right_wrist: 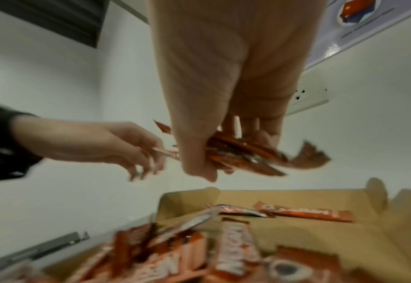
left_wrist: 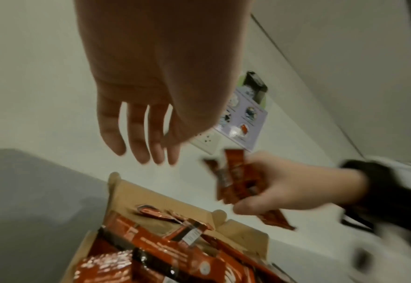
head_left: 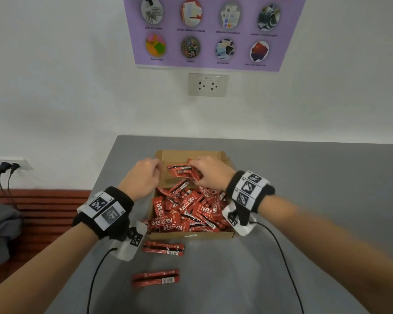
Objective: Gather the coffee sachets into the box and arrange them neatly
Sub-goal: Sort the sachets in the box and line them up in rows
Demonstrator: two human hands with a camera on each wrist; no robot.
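A loose heap of red Nescafé coffee sachets (head_left: pixel 186 209) fills the near half of the open cardboard box (head_left: pixel 191 235), lying at all angles, one of them hanging over the box's near left rim. The far part of the box shows bare cardboard floor with only a few sachets lying flat on it. The right hand (head_left: pixel 210 171) hovers over that far part, its grip clamped round a small bundle of sachets (head_left: pixel 184 170), thumb on one side and curled fingers on the other; the bundle's ends stick out from both sides of the fist in the wrist views. The left hand (head_left: pixel 143 177) is just beside it, above the box's far left corner. Its fingers (left_wrist: pixel 136 141) are straight and slightly spread in its own wrist view, holding nothing; from the right wrist view its fingertips are close to one end of the bundle, though blur hides whether they touch.

Two more sachets lie outside on the grey bench (head_left: pixel 304 177): one sachet (head_left: pixel 163 247) just in front of the box, a second sachet (head_left: pixel 156 278) nearer the person.

Both wrists carry black bands with printed marker tags and trailing cables. On the white wall behind hang a purple poster (head_left: pixel 211 32) and a double socket (head_left: pixel 208 85).
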